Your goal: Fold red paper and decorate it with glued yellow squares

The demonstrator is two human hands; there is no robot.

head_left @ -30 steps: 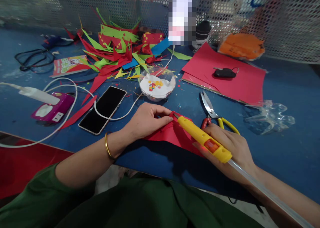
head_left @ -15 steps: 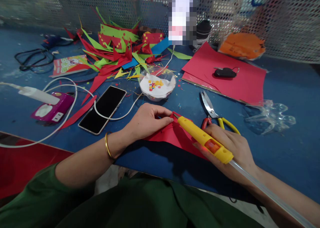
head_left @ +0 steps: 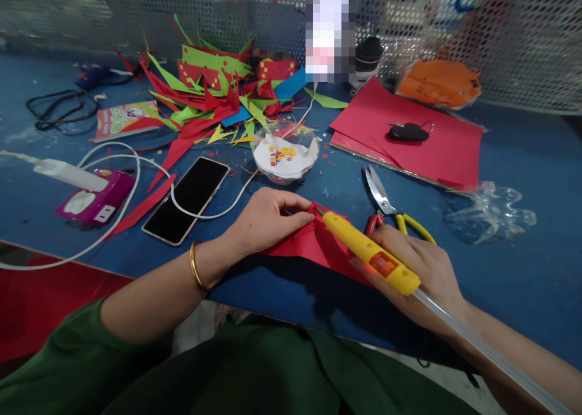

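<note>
My left hand [head_left: 270, 221] pinches a folded piece of red paper [head_left: 330, 245] between thumb and forefinger near the table's front edge. In my right hand [head_left: 418, 260] is a yellow hot glue gun [head_left: 368, 248], with a long clear glue stick [head_left: 482, 342] running out of its back end. The dark nozzle of the gun is at the paper's upper edge, just right of my left fingertips. A small red light glows under the gun's body. Scissors [head_left: 383, 202] with red and yellow handles lie just beyond my right hand, which partly hides them.
A clear bowl [head_left: 286, 175] holds small coloured paper bits. Left are a phone [head_left: 186, 199], white cable and purple power socket [head_left: 111, 205]. Paper scraps [head_left: 200, 99] pile up behind. Red sheets [head_left: 454, 154] with a key [head_left: 409, 132], and crumpled clear plastic [head_left: 491, 212], lie right.
Almost nothing differs. The glue gun and my right hand have shifted very slightly left; my left hand keeps its pinch on the red paper.
</note>
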